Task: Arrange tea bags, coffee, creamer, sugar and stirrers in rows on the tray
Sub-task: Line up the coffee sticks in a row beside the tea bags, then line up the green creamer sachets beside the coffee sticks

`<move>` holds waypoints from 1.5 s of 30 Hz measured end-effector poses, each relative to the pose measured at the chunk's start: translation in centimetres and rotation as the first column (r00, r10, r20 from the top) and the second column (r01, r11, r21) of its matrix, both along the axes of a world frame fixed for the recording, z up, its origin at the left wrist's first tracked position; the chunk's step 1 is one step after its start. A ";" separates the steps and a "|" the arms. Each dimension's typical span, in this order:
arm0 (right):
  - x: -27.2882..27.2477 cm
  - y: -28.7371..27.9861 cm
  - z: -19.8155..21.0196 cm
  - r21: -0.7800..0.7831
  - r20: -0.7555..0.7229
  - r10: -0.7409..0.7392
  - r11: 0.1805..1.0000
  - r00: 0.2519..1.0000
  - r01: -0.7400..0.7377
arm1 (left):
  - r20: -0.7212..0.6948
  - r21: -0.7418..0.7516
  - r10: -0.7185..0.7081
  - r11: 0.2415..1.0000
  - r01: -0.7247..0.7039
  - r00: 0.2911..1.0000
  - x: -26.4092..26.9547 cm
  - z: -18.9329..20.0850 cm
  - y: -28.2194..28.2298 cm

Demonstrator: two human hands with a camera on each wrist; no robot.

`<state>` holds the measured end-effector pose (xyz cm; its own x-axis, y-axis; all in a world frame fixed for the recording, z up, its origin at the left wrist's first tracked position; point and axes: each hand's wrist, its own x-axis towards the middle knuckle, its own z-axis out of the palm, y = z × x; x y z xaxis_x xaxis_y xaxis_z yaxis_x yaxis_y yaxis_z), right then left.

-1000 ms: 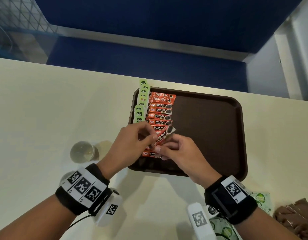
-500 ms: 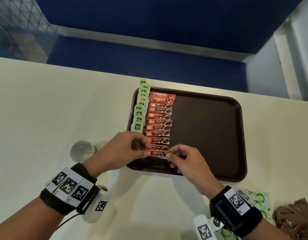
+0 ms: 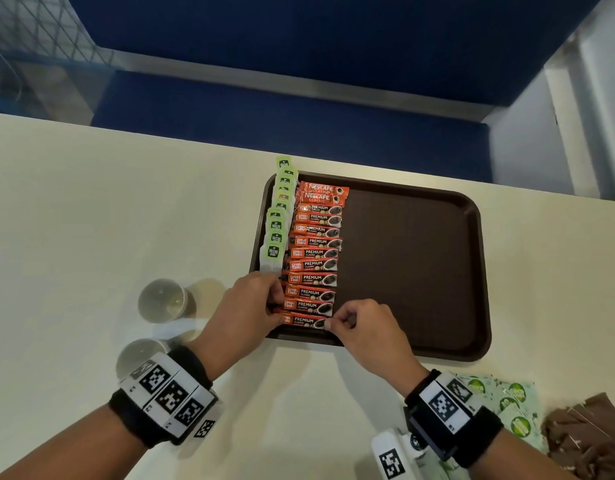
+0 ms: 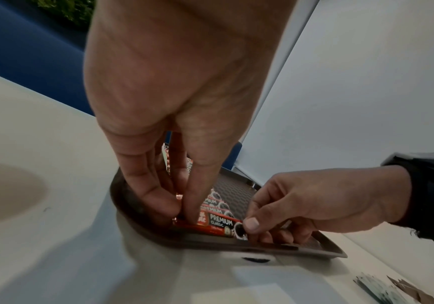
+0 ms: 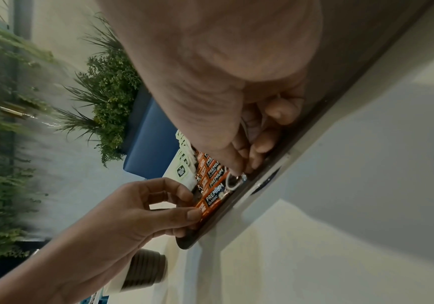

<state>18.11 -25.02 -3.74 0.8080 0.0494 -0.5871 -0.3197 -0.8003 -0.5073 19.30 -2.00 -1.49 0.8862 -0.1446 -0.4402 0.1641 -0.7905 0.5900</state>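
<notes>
A brown tray lies on the cream table. Down its left edge runs a column of green-tagged tea bags, and beside them a column of orange coffee sachets. The nearest sachet lies flat by the tray's front rim. My left hand pinches its left end, thumb and finger on it. My right hand pinches its right end between thumb and forefinger.
Two clear plastic cups stand left of the tray. Green-printed white sachets and brown sachets lie on the table at the front right. The tray's right two thirds hold nothing. A blue partition stands behind the table.
The sachet held tilted above the column a second ago has come down to the near end of the coffee column, and both hands moved toward me with it.
</notes>
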 end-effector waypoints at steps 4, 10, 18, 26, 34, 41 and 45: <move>0.0 0.0 0.2 -0.005 -0.014 0.008 1.000 1.000 -0.008 | -0.003 0.011 -0.011 1.000 0.011 1.000 -0.1 -0.1 -0.1; 0.0 0.1 0.6 -0.044 0.013 0.004 0.999 1.000 -0.003 | 0.006 0.006 -0.020 1.000 0.020 1.000 -0.2 -0.2 -0.2; -0.2 -0.2 0.8 -0.022 0.034 0.002 1.000 0.999 -0.002 | 0.002 -0.004 -0.017 1.000 0.017 1.000 -0.1 -0.3 -0.2; -1.9 -8.8 6.6 0.194 0.215 -0.217 0.965 0.952 0.176 | 0.107 -0.038 -0.143 0.988 0.148 0.984 2.0 4.3 -3.6; -11.6 -22.2 8.9 0.036 0.228 -0.383 0.922 0.895 0.385 | 0.099 -0.053 -0.525 0.845 0.531 0.845 2.2 9.3 -17.8; -18.9 -24.6 6.2 -0.103 0.105 -0.295 0.946 0.950 0.306 | -0.010 0.029 -0.667 0.745 0.667 0.745 -6.1 4.9 -27.1; -19.7 -24.2 5.2 -0.092 0.104 -0.260 0.959 0.960 0.269 | -0.010 0.129 -0.753 0.652 0.747 0.658 -8.3 1.9 -27.6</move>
